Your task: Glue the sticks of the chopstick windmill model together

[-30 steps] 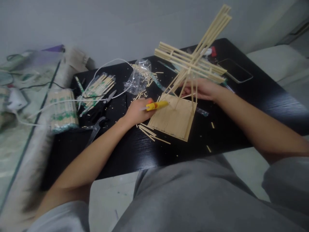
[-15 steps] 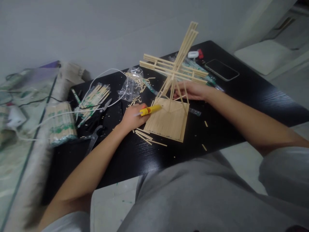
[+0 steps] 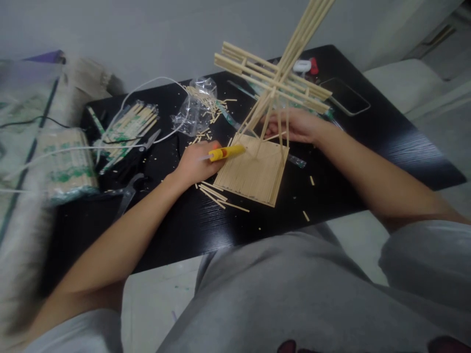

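Observation:
My left hand [image 3: 198, 163] is closed around a yellow hot glue gun [image 3: 226, 153], whose front end lies over the base of a wooden stick model. That windmill-like model [image 3: 274, 90] has a flat stick base [image 3: 250, 171], slanting legs and long crossed blades on top. Behind the legs, at the far right side of the base, is my right hand [image 3: 290, 125]. Its fingers are curled in, pinching a thin wooden stick [image 3: 275, 136] near the legs; the legs and blades partly hide them.
Cut sticks [image 3: 221, 196] lie left of the base. Pliers [image 3: 128, 193], scissors [image 3: 147, 142], packed chopsticks [image 3: 69, 162] and a plastic bag [image 3: 195, 108] are on the left. A white cable [image 3: 158, 78] loops across the black table [image 3: 176, 235]. A phone [image 3: 349, 96] lies back right.
The view has shifted, and the model's blades now reach past the top edge. Both hands keep nearly the same places beside the model, the glue gun still in the left.

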`<act>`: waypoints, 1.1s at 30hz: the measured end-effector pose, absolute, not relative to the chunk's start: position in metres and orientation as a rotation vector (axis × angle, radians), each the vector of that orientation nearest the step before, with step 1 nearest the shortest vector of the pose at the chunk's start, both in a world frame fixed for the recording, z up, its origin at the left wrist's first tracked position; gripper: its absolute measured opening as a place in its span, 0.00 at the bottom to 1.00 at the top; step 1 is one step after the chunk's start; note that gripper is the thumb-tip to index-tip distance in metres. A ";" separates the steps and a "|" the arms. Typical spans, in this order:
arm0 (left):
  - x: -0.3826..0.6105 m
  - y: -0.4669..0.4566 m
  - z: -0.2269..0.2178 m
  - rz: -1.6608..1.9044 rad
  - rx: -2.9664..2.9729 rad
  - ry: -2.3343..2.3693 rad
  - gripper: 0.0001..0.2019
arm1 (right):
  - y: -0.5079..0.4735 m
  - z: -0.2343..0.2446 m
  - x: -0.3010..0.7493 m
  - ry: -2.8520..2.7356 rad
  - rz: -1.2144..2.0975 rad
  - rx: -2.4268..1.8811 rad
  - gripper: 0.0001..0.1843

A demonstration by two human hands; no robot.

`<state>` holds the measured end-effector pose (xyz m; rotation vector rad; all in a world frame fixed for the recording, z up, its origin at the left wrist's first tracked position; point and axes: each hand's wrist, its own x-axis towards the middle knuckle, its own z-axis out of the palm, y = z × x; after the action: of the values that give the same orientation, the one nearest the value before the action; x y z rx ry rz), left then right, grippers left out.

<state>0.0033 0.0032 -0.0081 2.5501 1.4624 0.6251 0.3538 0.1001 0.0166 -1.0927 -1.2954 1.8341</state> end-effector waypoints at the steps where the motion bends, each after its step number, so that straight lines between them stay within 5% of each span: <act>1: 0.003 0.003 -0.008 0.627 2.545 1.457 0.10 | 0.100 0.017 0.353 -1.293 1.828 -1.100 0.11; 33: 0.004 0.003 -0.003 0.552 2.558 1.513 0.09 | 0.095 0.021 0.352 -1.293 1.807 -1.122 0.09</act>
<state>0.0041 0.0029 -0.0028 2.5581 1.5130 0.5520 0.3522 0.0952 0.0214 -1.1222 -1.2926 1.8070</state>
